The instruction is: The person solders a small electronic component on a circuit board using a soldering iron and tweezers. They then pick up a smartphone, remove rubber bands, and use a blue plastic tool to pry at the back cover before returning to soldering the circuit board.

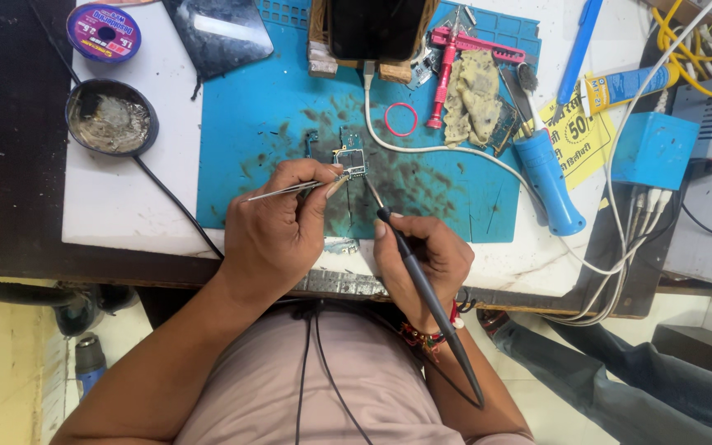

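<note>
A small green circuit board (351,152) lies on a stained blue work mat (249,124). My left hand (278,231) pinches metal tweezers (290,189) whose tips reach the board's lower edge. My right hand (422,259) grips a slim dark soldering iron (422,280) like a pen, and its thin tip touches the board from the lower right. The iron's cord runs back past my wrist.
Around the mat are a round tin of flux (111,117), a purple solder spool (104,31), a dark phone panel (217,31), a red screwdriver (443,78), a pink ring (400,119), a blue-handled tool (550,183), a blue box (654,148) and white cables. Another person's leg (620,387) shows at lower right.
</note>
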